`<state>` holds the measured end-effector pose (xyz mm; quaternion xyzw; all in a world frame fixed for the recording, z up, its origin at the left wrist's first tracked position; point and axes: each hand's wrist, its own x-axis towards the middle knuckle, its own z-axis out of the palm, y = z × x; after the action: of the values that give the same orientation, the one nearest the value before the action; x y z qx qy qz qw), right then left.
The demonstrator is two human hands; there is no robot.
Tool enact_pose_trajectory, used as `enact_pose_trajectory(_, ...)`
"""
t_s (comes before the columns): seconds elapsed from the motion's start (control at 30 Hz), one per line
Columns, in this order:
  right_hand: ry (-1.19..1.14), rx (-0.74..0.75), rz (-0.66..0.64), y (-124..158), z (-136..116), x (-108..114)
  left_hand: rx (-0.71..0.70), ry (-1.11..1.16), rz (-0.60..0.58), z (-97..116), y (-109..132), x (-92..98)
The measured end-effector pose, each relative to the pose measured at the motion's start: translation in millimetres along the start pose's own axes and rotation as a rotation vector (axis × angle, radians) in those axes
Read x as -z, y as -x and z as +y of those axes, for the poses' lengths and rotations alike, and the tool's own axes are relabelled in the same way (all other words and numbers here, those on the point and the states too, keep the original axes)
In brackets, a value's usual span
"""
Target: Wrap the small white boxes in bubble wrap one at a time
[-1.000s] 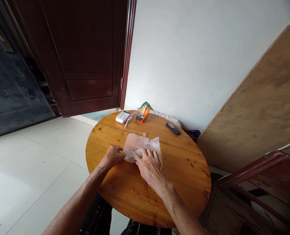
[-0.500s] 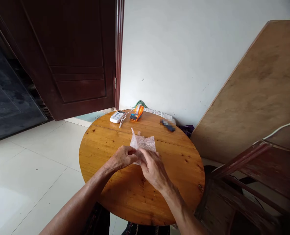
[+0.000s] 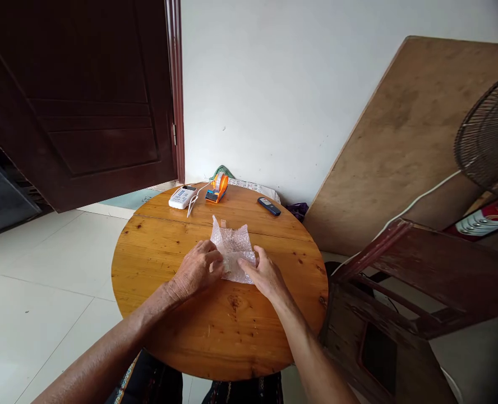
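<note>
A crinkled piece of clear bubble wrap (image 3: pixel 236 240) lies near the middle of the round wooden table (image 3: pixel 156 247), its back left corner sticking up. My left hand (image 3: pixel 201 265) is at the wrap's left edge, fingers curled and pinching that edge. At the right edge, my right hand (image 3: pixel 266 272) rests with thumb and fingers apart, the thumb on top of the wrap. A small strip of tape (image 3: pixel 223 224) shows at the wrap's back edge. The front part of the wrap looks folded over; whether anything lies inside cannot be made out.
Along the table's back stand a white box-like device (image 3: pixel 182 197) with a white cord, an orange tape dispenser (image 3: pixel 217 188) and a dark handheld device (image 3: pixel 268 206). Right of the table are a wooden chair (image 3: pixel 421 264) and a fan (image 3: pixel 490 132).
The view has turned to the right. My right hand has moved off the wrap's middle to its right edge, its thumb and fingers spreading. My left hand stays at the left edge.
</note>
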<state>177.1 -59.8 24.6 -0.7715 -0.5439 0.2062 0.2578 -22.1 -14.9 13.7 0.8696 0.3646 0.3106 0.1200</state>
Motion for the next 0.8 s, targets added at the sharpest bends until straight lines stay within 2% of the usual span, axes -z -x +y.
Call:
enact_pose_trajectory(0.13,-0.029,0.017,-0.002,-7,-9,-14,-0.063,-0.017,-0.037,-5,-1,0.6)
enact_pose_trajectory(0.33,0.144,0.059,0.14,-4,-26,-19,-0.075,-0.059,-0.154,4,-7,9.6)
enact_pose_trajectory(0.4,0.044,0.09,0.157,-5,-27,-19,-0.065,-0.062,-0.187,5,-9,12.0)
enact_pose_trajectory(0.53,-0.389,0.083,0.09,-10,-25,-25,-0.05,-0.051,-0.224,5,-13,13.1)
enact_pose_trajectory(0.6,-0.523,0.079,0.076,-9,-26,-30,-0.057,-0.024,-0.229,3,-14,11.9)
enact_pose_trajectory(0.8,-0.527,0.118,0.056,1,-39,-30,-0.055,0.107,-0.198,-1,-16,6.5)
